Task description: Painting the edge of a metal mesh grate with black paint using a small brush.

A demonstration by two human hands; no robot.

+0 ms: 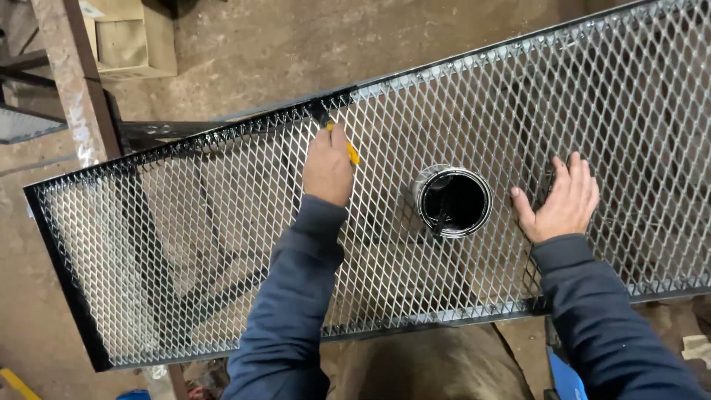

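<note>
Mesh panel (222, 222): left hand (328, 169) brushing frame, right hand (564, 200) flat.

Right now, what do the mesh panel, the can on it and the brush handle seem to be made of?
Mesh panel: expanded metal, grey and glinting, in a frame partly coated glossy black. Can: likely tin, with a shiny silver rim and black paint inside. Brush in the left hand: yellow handle, plastic or painted wood, unclear.
</note>
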